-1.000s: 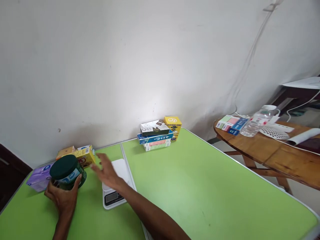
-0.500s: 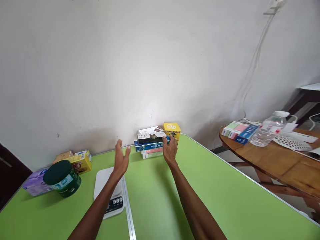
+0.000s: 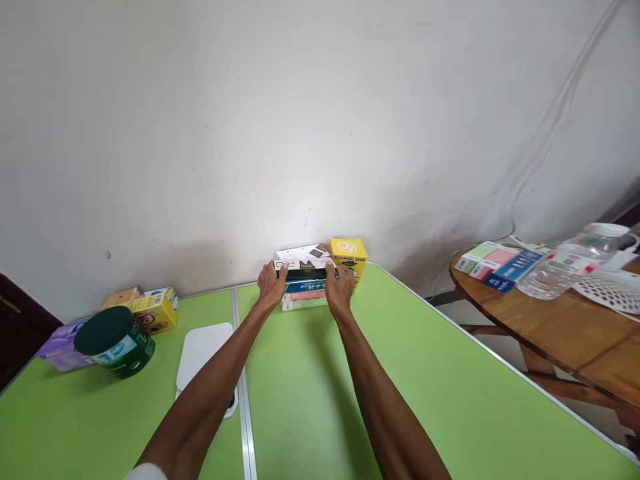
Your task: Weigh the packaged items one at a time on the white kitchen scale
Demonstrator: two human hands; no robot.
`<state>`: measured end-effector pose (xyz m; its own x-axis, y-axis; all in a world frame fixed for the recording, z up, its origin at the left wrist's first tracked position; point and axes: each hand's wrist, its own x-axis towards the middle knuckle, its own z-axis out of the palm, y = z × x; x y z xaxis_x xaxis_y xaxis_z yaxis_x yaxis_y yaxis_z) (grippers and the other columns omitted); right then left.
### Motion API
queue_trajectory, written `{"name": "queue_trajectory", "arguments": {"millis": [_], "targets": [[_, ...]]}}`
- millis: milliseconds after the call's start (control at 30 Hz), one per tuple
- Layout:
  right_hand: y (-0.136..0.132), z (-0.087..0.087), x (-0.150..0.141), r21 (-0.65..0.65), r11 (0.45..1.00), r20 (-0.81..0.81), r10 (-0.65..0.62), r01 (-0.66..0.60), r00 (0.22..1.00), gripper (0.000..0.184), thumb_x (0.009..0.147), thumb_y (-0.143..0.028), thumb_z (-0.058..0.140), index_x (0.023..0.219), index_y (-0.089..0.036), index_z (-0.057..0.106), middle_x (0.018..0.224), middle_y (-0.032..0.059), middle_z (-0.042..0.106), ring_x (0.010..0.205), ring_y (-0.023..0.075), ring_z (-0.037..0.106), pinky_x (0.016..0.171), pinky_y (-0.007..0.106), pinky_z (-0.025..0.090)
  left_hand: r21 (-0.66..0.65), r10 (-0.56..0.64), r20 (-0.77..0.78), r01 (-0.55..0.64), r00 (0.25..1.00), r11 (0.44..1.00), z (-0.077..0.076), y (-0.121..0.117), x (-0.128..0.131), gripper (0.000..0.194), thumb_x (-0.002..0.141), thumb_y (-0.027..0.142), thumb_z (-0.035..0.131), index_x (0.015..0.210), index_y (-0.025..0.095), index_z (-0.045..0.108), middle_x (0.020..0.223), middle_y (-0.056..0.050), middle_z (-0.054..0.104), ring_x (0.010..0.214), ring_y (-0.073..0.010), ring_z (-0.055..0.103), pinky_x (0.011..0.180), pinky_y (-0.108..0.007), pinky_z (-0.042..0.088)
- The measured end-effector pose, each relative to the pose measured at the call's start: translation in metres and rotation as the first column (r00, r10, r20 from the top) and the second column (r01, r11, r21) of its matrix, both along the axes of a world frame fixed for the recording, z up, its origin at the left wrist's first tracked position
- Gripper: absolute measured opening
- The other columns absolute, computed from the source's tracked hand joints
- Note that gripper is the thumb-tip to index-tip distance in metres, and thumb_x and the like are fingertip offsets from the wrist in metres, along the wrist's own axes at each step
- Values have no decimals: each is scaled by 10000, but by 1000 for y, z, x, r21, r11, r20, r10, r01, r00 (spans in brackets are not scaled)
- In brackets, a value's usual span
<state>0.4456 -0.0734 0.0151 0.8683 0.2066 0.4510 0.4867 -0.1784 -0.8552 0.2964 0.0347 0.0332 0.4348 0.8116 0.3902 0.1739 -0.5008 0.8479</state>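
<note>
In the head view, the stack sits at 12 o'clock. The left hand (image 3: 271,285) and right hand (image 3: 340,287) have fingers partly curled, pressing opposite ends of the white-and-black box (image 3: 305,265); contact with the blue box (image 3: 306,287) beneath is unclear. Uneven pressure could skew the slim cartons or drag lower ones along; the right knuckles, close to the upright yellow box (image 3: 349,249) at 3 o'clock, might nudge it. The cartons look like smooth, crisp-edged cardboard; the green tabletop (image 3: 425,373) looks slick.
</note>
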Motion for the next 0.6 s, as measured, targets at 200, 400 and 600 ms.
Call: {"name": "queue_trajectory", "arguments": {"millis": [200, 400, 600], "targets": [[-17, 16, -21, -3, 999, 14, -46, 46, 999, 747, 999, -697, 346, 1258, -114, 735, 1494, 257, 571, 1487, 399, 390, 1239, 637, 222, -47, -3, -116, -2, 993, 999, 29, -25, -5, 680, 993, 636, 445, 1509, 197, 497, 1660, -211, 452, 1662, -323, 162, 1316, -603, -1], [-53, 41, -114, 67, 988, 125, 128, -137, 984, 686, 1038, -672, 384, 1424, -165, 637, 1563, 193, 542, 1516, 349, 400, 1254, 609, 261, 1, 45, -14, -45, 999, 999, 49, -52, -103, 767, 990, 719, 437, 1581, 230, 424, 1698, -158, 403, 1653, -310, 200, 1339, -538, 36], [-52, 10, -233, 38, 886, -24, 462, -461, 886, 692, 1027, -695, 434, 1495, -209, 586, 1581, 163, 535, 1534, 333, 381, 1249, 605, 319, -26, 304, -83, -307, 949, 951, 14, -70, -240, 701, 999, 695, 444, 1508, 218, 512, 1606, -164, 519, 1577, -347, 364, 1323, -563, 179]]}}
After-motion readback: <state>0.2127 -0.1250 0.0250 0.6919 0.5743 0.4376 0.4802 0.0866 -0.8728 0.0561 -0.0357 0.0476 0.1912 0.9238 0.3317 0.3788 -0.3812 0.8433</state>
